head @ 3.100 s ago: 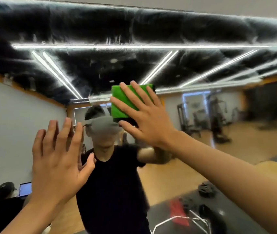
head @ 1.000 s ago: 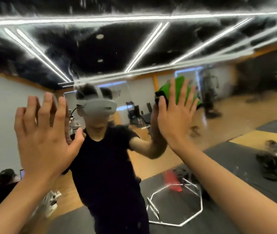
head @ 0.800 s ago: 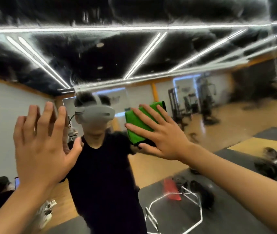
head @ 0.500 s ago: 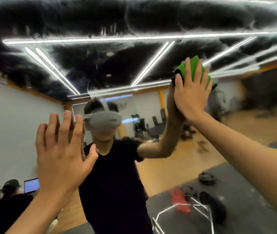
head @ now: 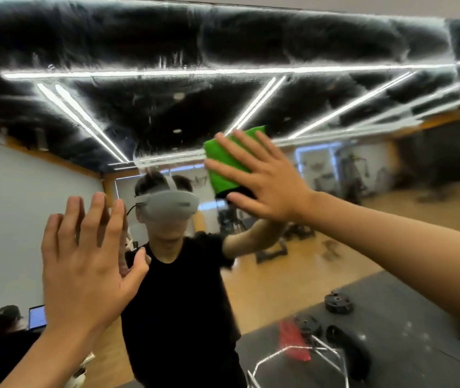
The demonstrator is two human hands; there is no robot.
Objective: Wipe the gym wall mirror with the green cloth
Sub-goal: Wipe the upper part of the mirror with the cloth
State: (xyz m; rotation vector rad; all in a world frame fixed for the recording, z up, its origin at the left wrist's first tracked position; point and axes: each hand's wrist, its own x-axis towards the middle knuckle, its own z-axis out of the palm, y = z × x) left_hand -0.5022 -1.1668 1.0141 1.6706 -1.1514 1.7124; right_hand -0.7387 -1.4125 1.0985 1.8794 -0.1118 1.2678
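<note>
Pressing the cloth (head: 224,163) flat against the mirror (head: 144,43), the right hand (head: 268,180) lies over it with straight, spread fingers, high on the glass, well below its top edge. The left hand (head: 83,267), lower left, is spread flat, holding nothing, palm toward the mirror.

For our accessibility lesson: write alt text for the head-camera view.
A person's right hand presses a green cloth flat against a streaky gym wall mirror; the left hand is raised open, lower left. The mirror reflects the person in black.
</note>
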